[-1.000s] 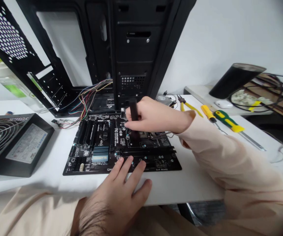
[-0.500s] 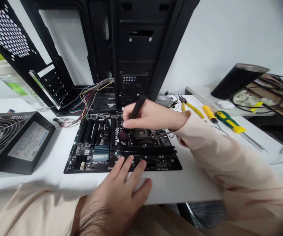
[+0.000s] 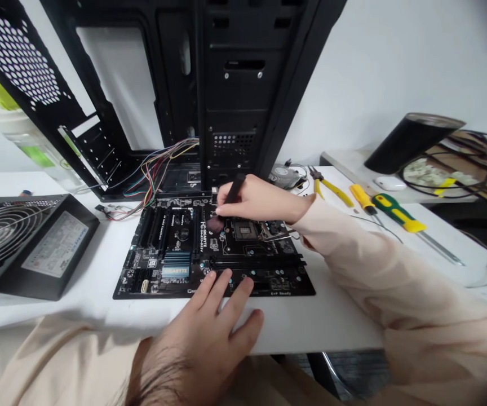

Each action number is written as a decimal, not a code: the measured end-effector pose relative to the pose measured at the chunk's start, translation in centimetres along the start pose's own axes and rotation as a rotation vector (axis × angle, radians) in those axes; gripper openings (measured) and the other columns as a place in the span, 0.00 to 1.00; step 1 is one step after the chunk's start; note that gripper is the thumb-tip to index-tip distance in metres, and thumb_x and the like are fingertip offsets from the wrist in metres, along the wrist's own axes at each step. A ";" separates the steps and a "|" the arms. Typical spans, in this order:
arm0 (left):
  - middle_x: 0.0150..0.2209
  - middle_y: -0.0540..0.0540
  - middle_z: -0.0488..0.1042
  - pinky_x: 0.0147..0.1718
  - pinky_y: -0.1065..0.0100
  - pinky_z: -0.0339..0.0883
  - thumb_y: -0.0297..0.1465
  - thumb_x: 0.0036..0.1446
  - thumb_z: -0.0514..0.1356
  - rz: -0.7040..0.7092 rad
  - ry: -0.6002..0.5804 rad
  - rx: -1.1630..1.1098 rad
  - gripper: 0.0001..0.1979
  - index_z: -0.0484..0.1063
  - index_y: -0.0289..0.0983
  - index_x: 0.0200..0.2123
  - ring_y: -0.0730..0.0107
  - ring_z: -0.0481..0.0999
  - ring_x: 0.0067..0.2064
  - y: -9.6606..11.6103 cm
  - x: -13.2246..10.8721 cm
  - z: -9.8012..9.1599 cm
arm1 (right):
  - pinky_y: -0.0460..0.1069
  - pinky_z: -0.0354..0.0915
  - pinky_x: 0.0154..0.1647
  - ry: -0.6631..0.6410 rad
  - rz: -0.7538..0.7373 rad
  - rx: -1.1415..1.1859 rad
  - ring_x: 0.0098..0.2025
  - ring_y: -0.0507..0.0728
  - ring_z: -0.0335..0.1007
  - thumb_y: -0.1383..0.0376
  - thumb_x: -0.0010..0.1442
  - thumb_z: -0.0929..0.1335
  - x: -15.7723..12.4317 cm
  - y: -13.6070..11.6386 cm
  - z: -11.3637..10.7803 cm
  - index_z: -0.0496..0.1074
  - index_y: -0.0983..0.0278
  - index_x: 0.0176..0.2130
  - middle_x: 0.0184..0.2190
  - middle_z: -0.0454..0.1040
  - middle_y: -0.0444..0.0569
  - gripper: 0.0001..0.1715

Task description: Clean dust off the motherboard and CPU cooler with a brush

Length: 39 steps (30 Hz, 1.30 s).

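A black motherboard (image 3: 176, 237) lies flat on the white table. My right hand (image 3: 247, 197) is closed around the dark handle of a soft brush (image 3: 215, 224), whose bristles are at the board's surface, left of the CPU socket (image 3: 244, 230). A bent metal lever stands out beside that socket, below my wrist. Fingers spread, my left hand (image 3: 209, 327) rests its fingertips on the board's near edge. To the left of those fingers sits a blue heatsink (image 3: 176, 265) on the board.
An open black computer case (image 3: 243, 90) stands behind the board, with coloured wires (image 3: 154, 163) hanging out. A power supply (image 3: 57, 248) sits at left. Pliers (image 3: 332, 188), a yellow screwdriver (image 3: 362, 198) and a green screwdriver (image 3: 398, 213) lie at right, near a black cylinder (image 3: 412, 141).
The brush and my right hand have moved slightly away from me, towards the case. My left hand stays in place on the board's edge. The view has shifted a little.
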State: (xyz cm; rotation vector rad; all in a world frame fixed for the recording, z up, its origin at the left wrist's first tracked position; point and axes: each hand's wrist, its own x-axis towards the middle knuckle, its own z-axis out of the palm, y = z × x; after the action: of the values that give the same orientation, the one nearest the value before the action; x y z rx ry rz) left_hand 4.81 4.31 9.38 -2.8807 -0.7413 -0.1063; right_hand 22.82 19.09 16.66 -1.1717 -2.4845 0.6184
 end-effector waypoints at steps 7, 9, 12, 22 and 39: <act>0.60 0.35 0.62 0.52 0.46 0.56 0.42 0.60 0.54 -0.002 0.067 -0.016 0.23 0.64 0.38 0.55 0.39 0.67 0.56 -0.1 -0.1 0.0 | 0.45 0.56 0.29 0.176 0.086 -0.142 0.25 0.49 0.60 0.59 0.55 0.67 -0.3 0.3 -1.3 0.74 0.68 0.30 0.21 0.69 0.44 0.13; 0.60 0.35 0.62 0.52 0.45 0.57 0.44 0.59 0.56 -0.005 0.056 -0.021 0.24 0.64 0.38 0.55 0.38 0.67 0.56 -0.1 0.0 0.0 | 0.44 0.57 0.30 0.133 0.000 0.012 0.27 0.48 0.63 0.60 0.55 0.67 -0.2 0.0 -0.9 0.74 0.68 0.31 0.24 0.71 0.44 0.12; 0.61 0.34 0.59 0.53 0.45 0.56 0.43 0.59 0.56 -0.008 0.015 -0.020 0.25 0.62 0.39 0.57 0.38 0.65 0.58 -0.2 0.1 -0.1 | 0.44 0.57 0.30 0.033 0.018 -0.056 0.26 0.48 0.62 0.64 0.54 0.66 -0.1 0.1 -0.3 0.74 0.67 0.30 0.23 0.71 0.44 0.10; 0.59 0.43 0.65 0.46 0.57 0.60 0.37 0.65 0.51 -0.008 0.149 0.094 0.17 0.65 0.44 0.55 0.52 0.70 0.53 0.3 -0.3 0.2 | 0.46 0.54 0.29 0.189 0.074 -0.143 0.22 0.48 0.57 0.61 0.53 0.67 -0.8 -0.7 -2.3 0.72 0.67 0.27 0.17 0.65 0.41 0.10; 0.54 0.46 0.70 0.42 0.59 0.64 0.32 0.62 0.54 0.039 0.358 0.144 0.13 0.70 0.42 0.50 0.55 0.74 0.46 0.8 -0.4 1.3 | 0.45 0.57 0.30 0.008 -0.095 -0.084 0.27 0.50 0.64 0.70 0.50 0.65 3.8 -1.6 0.6 0.74 0.68 0.29 0.24 0.72 0.45 0.06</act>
State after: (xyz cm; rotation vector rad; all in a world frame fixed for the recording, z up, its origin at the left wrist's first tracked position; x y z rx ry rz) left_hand 4.88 3.66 7.99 -2.6326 -0.5960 -0.5249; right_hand 19.20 21.04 17.39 -1.0762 -2.5649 0.4872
